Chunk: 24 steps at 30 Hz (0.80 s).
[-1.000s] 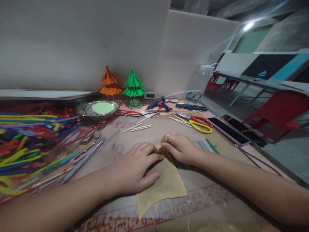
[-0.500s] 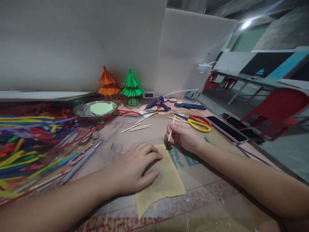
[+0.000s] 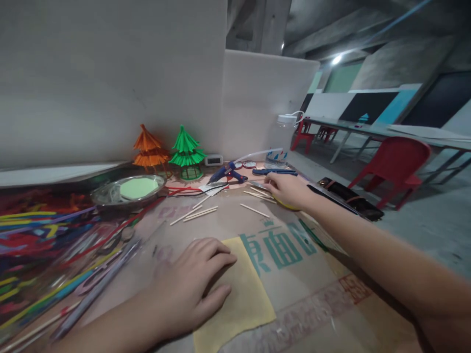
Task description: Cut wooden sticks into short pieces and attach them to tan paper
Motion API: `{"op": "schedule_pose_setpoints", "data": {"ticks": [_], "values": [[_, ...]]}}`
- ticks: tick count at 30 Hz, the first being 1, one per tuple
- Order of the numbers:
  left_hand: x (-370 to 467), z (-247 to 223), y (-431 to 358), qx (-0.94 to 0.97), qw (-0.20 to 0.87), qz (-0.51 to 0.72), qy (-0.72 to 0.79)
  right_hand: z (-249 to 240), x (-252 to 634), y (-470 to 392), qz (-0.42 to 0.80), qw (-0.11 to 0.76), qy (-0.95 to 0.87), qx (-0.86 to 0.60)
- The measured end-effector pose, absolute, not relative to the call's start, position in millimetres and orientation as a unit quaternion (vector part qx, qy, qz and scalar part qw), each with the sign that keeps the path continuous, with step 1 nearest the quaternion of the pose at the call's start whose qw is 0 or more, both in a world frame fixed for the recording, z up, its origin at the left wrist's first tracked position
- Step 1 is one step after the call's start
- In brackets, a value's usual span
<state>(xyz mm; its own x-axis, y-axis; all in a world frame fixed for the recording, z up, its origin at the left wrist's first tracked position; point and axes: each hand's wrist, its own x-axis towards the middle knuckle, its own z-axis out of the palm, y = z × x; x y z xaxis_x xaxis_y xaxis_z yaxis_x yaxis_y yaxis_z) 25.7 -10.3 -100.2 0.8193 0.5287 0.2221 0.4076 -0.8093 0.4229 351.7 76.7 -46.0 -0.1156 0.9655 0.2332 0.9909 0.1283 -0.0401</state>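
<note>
My left hand [image 3: 200, 279] lies open on a piece of yellow paper [image 3: 245, 299], its fingers resting over the left part of the sheet. Farther off to the right, my right hand [image 3: 289, 189] is closed on the scissors. It covers most of their handles; a bit of the yellow handle [image 3: 289, 206] shows under the palm and the blade [image 3: 258, 185] sticks out to the left. Thin wooden sticks [image 3: 259, 195] lie beside the scissors. A single stick [image 3: 254, 211] is on the tabletop in front of them.
A blue glue gun [image 3: 228, 172] stands at the back, near green [image 3: 186, 149] and orange [image 3: 149, 149] tree-shaped crafts. A metal dish [image 3: 106, 192] and colourful pipe cleaners [image 3: 33, 230] are at left. More sticks [image 3: 200, 214], a water bottle [image 3: 281, 139] and a red chair [image 3: 397, 159] are in view.
My right hand has let go of the stick, which now lies on the table, and moved forward onto the scissors. My left hand stays on the paper. The view has shifted.
</note>
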Motion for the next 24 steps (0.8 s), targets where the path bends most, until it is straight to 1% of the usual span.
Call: {"op": "schedule_pose_setpoints", "data": {"ticks": [3, 7, 15, 19, 24], "values": [[25.6, -98.5, -10.8, 0.939, 0.174, 0.160, 0.249, -39.8, 397.8, 114.2, -0.094, 0.055, -0.715, -0.691], [25.3, -96.6, -9.9, 0.946, 0.153, 0.165, 0.234, -47.1, 442.1, 158.2, -0.085, -0.014, -0.711, -0.698], [24.1, -94.5, -8.1, 0.951, 0.116, 0.185, 0.220, -63.5, 454.7, 184.9, -0.090, -0.066, -0.730, -0.674], [22.3, -102.2, -5.6, 0.948, 0.119, 0.207, 0.211, -59.4, 450.2, 186.1, -0.079, -0.052, -0.716, -0.691], [22.0, -113.9, -4.2, 0.945, 0.135, 0.211, 0.211, -45.2, 441.7, 160.1, -0.069, 0.030, -0.705, -0.705]]}}
